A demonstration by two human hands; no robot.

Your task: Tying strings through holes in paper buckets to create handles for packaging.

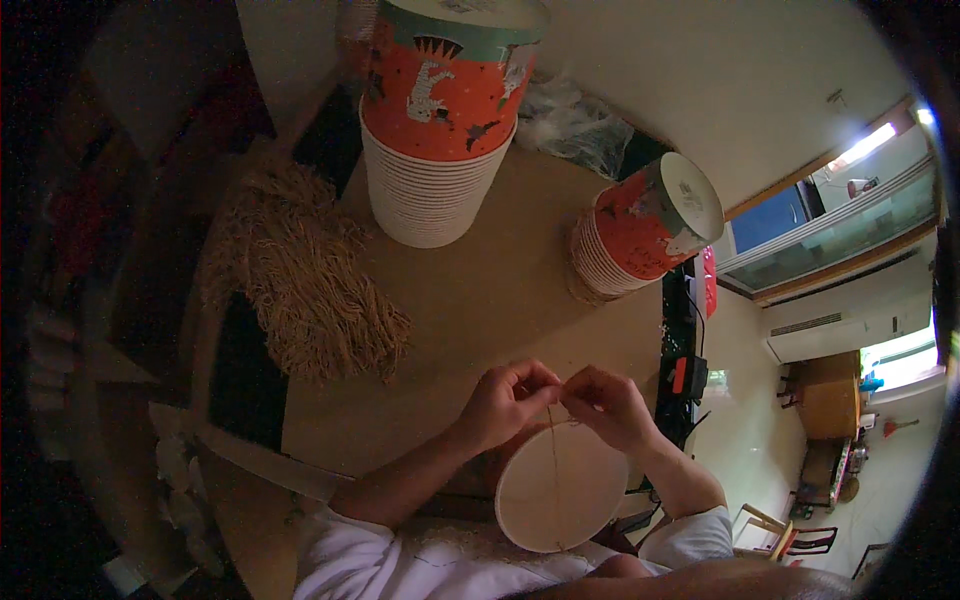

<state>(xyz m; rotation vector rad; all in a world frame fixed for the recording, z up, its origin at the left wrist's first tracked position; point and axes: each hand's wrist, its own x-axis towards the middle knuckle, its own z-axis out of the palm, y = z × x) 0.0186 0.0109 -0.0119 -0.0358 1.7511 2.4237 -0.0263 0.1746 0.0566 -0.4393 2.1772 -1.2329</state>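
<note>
Close to my body is a round paper bucket [595, 490], its white face turned up toward me. A thin brown string [555, 470] runs across that face from the far rim to the near one. At the far rim my left hand [512, 402] is closed, thumb and fingertips pinching the string's end. My right hand [610, 405] is closed right beside it in a similar pinch, and the fingertips of both almost touch. The exact strands between the fingertips are too small to make out.
A tall stack of orange-and-green patterned paper buckets [445, 110] stands upside down at the back. A shorter stack [640, 230] is to the right. Loose brown strings [310, 270] lie in a heap at left on the brown tabletop [470, 310]. Clear plastic wrap [570, 120] lies behind.
</note>
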